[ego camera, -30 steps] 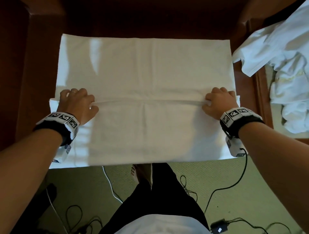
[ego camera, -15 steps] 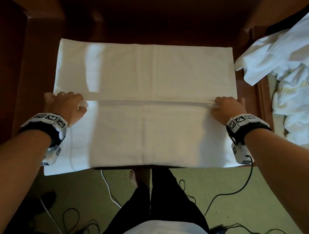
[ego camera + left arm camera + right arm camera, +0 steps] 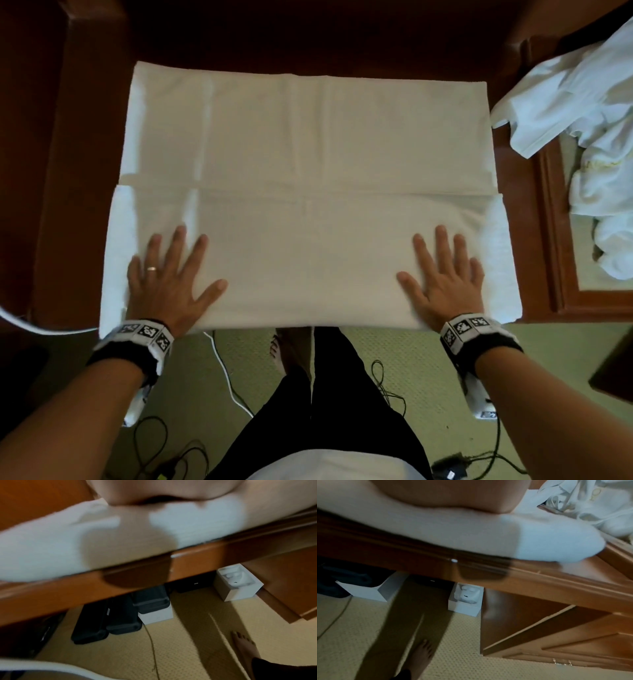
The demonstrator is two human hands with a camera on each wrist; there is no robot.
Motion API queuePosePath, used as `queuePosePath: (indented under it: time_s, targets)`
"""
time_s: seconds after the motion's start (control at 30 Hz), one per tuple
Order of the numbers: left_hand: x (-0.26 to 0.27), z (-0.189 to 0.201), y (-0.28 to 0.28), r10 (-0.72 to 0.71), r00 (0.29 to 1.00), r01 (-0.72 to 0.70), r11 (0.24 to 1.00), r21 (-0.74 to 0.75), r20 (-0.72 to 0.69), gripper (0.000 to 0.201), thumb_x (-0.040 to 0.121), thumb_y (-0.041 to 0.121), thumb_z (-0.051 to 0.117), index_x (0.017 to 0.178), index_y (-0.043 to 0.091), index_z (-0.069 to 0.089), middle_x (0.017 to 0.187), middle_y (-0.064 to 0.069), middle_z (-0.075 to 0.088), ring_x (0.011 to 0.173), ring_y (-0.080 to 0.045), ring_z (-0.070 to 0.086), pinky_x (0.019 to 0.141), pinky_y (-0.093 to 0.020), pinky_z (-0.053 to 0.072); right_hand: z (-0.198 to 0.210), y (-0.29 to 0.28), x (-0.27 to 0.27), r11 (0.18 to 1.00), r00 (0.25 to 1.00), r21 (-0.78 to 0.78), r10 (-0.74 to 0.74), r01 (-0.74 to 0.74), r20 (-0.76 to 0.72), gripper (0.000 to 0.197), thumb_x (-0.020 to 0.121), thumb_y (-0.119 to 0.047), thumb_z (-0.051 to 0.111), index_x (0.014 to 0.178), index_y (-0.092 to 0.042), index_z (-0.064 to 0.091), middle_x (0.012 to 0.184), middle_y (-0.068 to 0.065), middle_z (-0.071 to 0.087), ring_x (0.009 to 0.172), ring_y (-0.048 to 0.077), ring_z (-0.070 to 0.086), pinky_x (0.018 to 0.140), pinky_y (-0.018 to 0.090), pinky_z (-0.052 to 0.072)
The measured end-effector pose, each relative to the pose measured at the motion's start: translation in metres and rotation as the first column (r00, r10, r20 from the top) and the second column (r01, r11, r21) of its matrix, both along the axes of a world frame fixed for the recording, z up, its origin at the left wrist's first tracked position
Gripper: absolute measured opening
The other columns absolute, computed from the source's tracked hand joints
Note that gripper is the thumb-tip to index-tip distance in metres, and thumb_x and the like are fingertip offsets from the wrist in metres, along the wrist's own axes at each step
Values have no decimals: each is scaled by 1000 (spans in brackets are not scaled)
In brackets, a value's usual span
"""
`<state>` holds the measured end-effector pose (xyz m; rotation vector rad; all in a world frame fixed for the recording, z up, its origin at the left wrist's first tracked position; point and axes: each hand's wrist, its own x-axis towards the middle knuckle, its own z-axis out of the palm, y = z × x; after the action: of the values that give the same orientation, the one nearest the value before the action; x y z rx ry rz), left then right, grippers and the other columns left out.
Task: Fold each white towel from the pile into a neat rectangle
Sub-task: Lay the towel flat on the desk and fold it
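Both palms are down flat now: the left hand (image 3: 168,277) and right hand (image 3: 445,277), fingers spread, press the near flap of the towel (image 3: 308,137) on the worktop (image 3: 82,171), no longer pinching its edge. That fold looks set; beyond, the pile (image 3: 589,113) waits.

Looks like hotel room or bedroom: polished dark wood bench (image 3: 534,219), patterned green carpet (image 3: 394,346) (cables trailing across it), bare foot (image 3: 247,649) on floor, heap of white linen (image 3: 589,144) alongside.
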<state>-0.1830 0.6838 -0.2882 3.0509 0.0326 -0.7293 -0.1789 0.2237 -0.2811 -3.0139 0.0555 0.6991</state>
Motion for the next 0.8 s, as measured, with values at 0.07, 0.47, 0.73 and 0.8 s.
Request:
queuePosePath:
  time_s: [0.07, 0.47, 0.73, 0.8]
  targets:
    - [3, 2, 3, -10, 1000, 10, 1000, -6, 12, 93, 79, 89, 3, 158, 40, -1, 167, 5, -14, 153, -34, -5, 118, -63, 8, 2, 1, 2, 1000, 1000, -11, -15, 15, 8, 75, 89, -77, 9, 153, -46, -12, 161, -7, -28, 151, 27, -18, 120, 58, 6]
    - [0, -9, -81, -109, 988, 116, 991, -61, 111, 99, 72, 95, 10, 157, 45, -4, 168, 5, -14, 153, -36, -8, 118, -66, 5, -10, 114, 13, 939, 942, 110, 311, -325, 124, 74, 93, -73, 21, 157, -40, 5, 166, -1, -12, 153, 26, -9, 118, 58, 8]
    - [3, -5, -85, -112, 990, 116, 992, -46, 83, 103, 70, 97, 9, 157, 44, -4, 167, 6, -15, 153, -35, -9, 118, -66, 7, -6, -49, 29, 989, 986, 22, -146, 144, 84, 76, 89, -77, 10, 155, -42, -5, 165, -5, -17, 152, 17, -11, 121, 53, 5]
    - [4, -3, -85, -116, 991, 119, 991, -54, 63, 103, 71, 96, 11, 157, 43, -4, 167, 6, -16, 153, -34, -8, 117, -66, 8, -2, -42, 32, 977, 970, 21, -215, 214, 111, 78, 90, -73, 12, 157, -35, 3, 166, 0, -12, 153, 19, -8, 121, 54, 6]
